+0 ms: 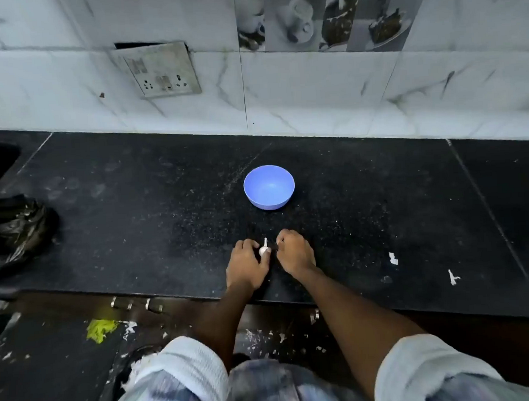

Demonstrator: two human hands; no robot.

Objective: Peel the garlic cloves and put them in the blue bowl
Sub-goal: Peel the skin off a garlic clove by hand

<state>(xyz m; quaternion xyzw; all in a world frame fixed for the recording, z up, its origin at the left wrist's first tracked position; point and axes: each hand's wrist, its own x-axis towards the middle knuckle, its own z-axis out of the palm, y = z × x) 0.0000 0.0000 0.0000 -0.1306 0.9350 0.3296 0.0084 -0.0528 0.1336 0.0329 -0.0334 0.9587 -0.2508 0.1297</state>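
The left hand (247, 265) pinches a garlic bulb (263, 250) against the black counter (133, 208). The right hand (293, 252), fingers curled, meets it from the other side. Beyond the grip sits the blue bowl (269, 186).

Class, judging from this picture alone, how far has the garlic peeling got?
Done: nothing visible inside the blue bowl; two skin scraps lie on the counter. In hand: left hand holds the garlic, right hand beside it. Left: peeling, then bowling.
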